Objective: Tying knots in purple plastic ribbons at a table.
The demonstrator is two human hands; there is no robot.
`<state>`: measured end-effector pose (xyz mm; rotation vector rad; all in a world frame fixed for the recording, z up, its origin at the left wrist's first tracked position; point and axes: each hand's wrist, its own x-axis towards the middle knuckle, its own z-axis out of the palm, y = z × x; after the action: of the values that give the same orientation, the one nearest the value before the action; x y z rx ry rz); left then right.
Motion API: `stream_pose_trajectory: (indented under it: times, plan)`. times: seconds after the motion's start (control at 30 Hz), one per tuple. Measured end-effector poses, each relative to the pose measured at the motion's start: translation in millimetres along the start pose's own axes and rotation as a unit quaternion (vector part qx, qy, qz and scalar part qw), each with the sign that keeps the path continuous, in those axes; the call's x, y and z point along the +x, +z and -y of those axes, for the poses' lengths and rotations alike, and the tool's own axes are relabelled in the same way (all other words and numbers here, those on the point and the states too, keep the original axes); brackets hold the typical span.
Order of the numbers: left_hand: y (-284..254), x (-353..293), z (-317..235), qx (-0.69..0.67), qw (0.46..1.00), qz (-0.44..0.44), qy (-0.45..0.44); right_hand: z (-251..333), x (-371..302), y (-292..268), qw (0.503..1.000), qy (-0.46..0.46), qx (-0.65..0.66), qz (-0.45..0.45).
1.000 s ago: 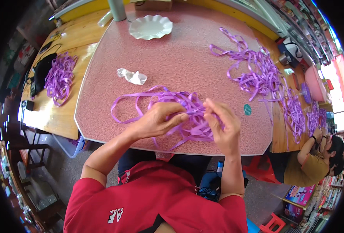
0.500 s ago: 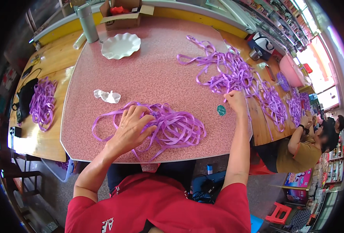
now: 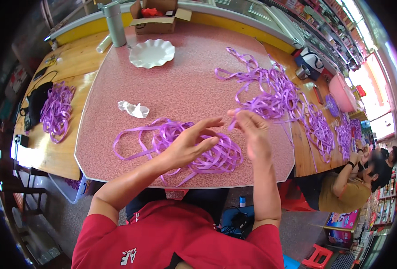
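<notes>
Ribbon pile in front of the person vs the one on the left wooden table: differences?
- Surface: the front pile lies on the pink tabletop; the left pile lies on the wooden table.
- Spread: the front pile looks wider, one big loop trailing leftward; the left pile is more tightly bunched.
- View: the left hand partly hides the front pile; no hand covers the left pile.
Shared: purple, flat ribbon, loosely looped.

Right here on my red shirt (image 3: 185, 228), left side, it's white lettering (image 3: 128, 257): bold block capitals, smaller characters right beside them! Over to my right, the purple-and-pink box (image 3: 343, 220) flashes pale print, too small to read. Up ahead, the cardboard box (image 3: 156, 28) shows one dark, illegible mark.
</notes>
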<state>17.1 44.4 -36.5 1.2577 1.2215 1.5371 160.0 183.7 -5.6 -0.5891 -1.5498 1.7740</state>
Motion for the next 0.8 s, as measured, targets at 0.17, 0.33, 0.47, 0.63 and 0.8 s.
stream_pose_trajectory:
  times: [0.17, 0.33, 0.47, 0.63, 0.8]
  plan:
    - [-17.1, 1.6, 7.5, -0.149, 0.980, -0.017, -0.128, -19.2, -6.1, 29.1, 0.999, -0.030, -0.023, -0.018]
    - [-50.3, -4.8, 1.2, -0.081, 0.986, -0.026, -0.140, -20.9, 0.1, 36.9, 0.975, -0.041, -0.217, 0.009]
    - [-56.2, 1.8, -6.2, -0.047, 0.989, -0.051, -0.128, -33.9, 16.3, 45.7, 1.000, -0.005, -0.018, -0.009]
    - [-62.2, 8.0, -2.5, -0.116, 0.982, -0.027, -0.150, -38.9, 20.9, 67.9, 0.999, 0.005, 0.033, 0.005]
    - [-91.3, 10.5, -9.4, 0.056, 0.991, 0.011, -0.125, -41.0, 32.4, 75.3, 0.926, -0.229, -0.293, -0.063]
